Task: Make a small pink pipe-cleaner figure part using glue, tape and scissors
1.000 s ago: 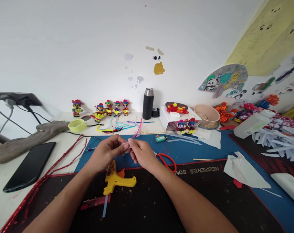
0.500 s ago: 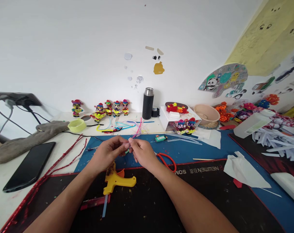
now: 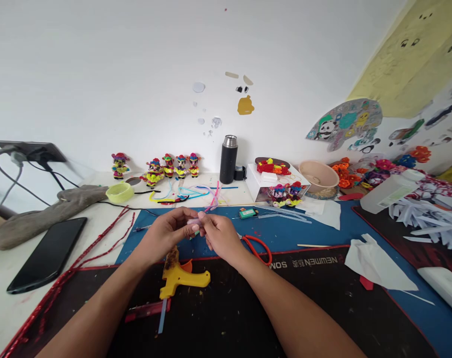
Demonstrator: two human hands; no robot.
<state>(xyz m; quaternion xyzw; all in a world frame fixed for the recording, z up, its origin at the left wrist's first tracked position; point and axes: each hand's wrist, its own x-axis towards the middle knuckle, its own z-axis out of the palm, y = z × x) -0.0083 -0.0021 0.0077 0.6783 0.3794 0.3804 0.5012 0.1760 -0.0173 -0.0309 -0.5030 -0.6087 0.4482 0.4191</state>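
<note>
Between the fingertips of both hands is a small pale purple piece, apparently pipe cleaner [image 3: 194,222], mostly covered by the fingers. My left hand [image 3: 173,231] pinches it from the left with thumb and forefinger. From the right, my right hand [image 3: 219,233] grips it with the thumb on top and the fingers curled under. Just below the hands a yellow hot glue gun [image 3: 185,278] lies on the black mat, a glue stick poking from its rear. Red-handled scissors [image 3: 258,248] rest beside my right wrist, their blades partly hidden.
Several pipe-cleaner figures [image 3: 168,166] stand along the wall near a black thermos [image 3: 229,161]. Loose coloured pipe cleaners [image 3: 196,194] lie behind the hands. A phone [image 3: 49,253] and red twisted strands [image 3: 88,248] are on the left; white paper [image 3: 378,263] and a plastic bottle [image 3: 392,191] sit right.
Both hands stay together in nearly the same place. The pale purple piece shows slightly more between the fingertips. The whole view has shifted a little.
</note>
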